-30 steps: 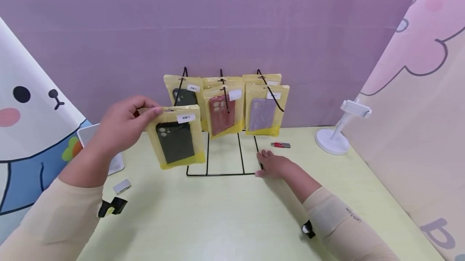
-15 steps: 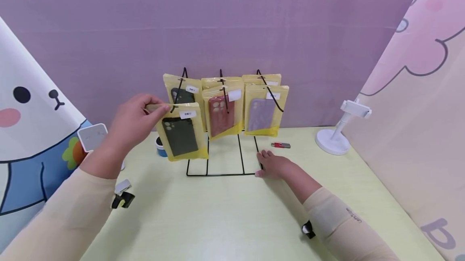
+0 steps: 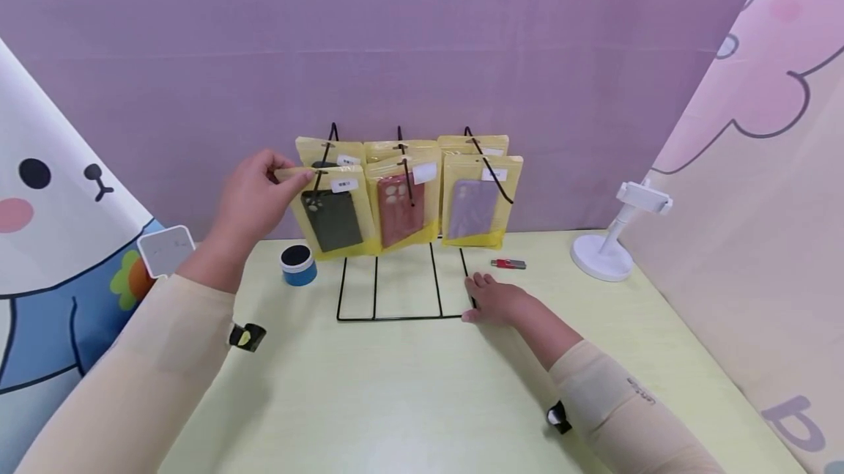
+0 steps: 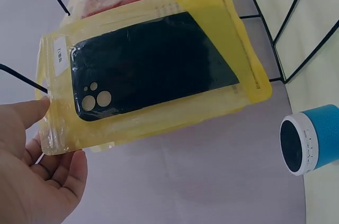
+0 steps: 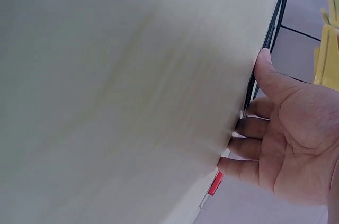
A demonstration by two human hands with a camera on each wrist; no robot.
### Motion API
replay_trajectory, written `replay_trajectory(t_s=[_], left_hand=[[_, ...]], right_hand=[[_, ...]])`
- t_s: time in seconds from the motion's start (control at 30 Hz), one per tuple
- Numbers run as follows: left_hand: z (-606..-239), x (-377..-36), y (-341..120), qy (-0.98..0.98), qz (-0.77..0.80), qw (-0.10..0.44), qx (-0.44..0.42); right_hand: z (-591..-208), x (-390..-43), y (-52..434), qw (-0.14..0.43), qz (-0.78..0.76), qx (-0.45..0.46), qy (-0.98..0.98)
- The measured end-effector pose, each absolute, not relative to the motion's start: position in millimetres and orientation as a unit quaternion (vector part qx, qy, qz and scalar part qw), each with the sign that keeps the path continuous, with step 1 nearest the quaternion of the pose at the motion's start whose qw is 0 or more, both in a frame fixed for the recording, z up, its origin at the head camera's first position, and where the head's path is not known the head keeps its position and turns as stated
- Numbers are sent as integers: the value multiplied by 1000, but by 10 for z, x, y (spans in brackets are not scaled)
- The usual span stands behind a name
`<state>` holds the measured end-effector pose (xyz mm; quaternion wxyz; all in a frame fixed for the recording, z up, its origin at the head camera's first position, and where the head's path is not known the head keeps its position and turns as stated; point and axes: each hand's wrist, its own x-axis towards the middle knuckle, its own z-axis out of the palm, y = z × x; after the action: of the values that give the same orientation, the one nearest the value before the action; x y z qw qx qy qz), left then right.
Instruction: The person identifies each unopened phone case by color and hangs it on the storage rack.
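Left hand (image 3: 253, 195) raised at the left side of a black wire rack (image 3: 402, 291), thumb and fingers pinching the top left corner of a yellow packet (image 3: 335, 210) that holds a dark phone case. Packet hangs roughly upright, slightly tilted, right at the rack's left hook; a black wire crosses its top edge by the thumb, but whether the hook passes through the packet's hole cannot be told. Left wrist view: the thumb (image 4: 26, 115) lies on the packet's front near the white label, the other fingers curl behind and under its edge. A second yellow packet sits just behind it on the same hook. Middle hook carries a packet with a red case (image 3: 401, 199), right hook one with a lilac case (image 3: 480, 199), each with another packet behind. Right hand (image 3: 496, 300) rests on the pale green table (image 3: 409, 401), fingers fairly straight and relaxed, fingertips against the rack's base wire at its front right corner; it grips nothing. Right wrist view shows the palm open beside the base wire. A red USB stick (image 3: 509, 264) lies on the table just behind the right hand. A small blue speaker (image 3: 298, 264) stands left of the rack, below the left hand. White phone stand (image 3: 616, 239) far right. A white device (image 3: 166, 248) at the table's left edge.
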<state>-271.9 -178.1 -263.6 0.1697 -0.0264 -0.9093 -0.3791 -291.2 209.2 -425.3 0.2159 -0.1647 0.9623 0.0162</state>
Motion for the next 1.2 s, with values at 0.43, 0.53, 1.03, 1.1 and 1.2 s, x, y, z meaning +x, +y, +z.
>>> replay_trajectory(t_s=[0.43, 0.53, 1.03, 1.1, 1.2], left_hand=[[-2628, -2759, -1838, -902, -394, 178, -21], [-2634, -2717, -1856, -891, -417, 176, -25], [-2793, -2190, -1817, -841, -479, 243, -63], [-2787, -2102, -1826, -836, -480, 258, -63], [-2775, -1961, -1824, -832, -471, 286, -65]], right_hand=[[-4252, -2890, 2016, 216, 15, -178, 960], [-4238, -2896, 2001, 213, 12, -181, 960], [-4201, -2885, 2101, 222, -15, -177, 959], [-4198, -2890, 2115, 219, -19, -178, 959], [-4213, -2894, 2134, 219, -23, -185, 958]])
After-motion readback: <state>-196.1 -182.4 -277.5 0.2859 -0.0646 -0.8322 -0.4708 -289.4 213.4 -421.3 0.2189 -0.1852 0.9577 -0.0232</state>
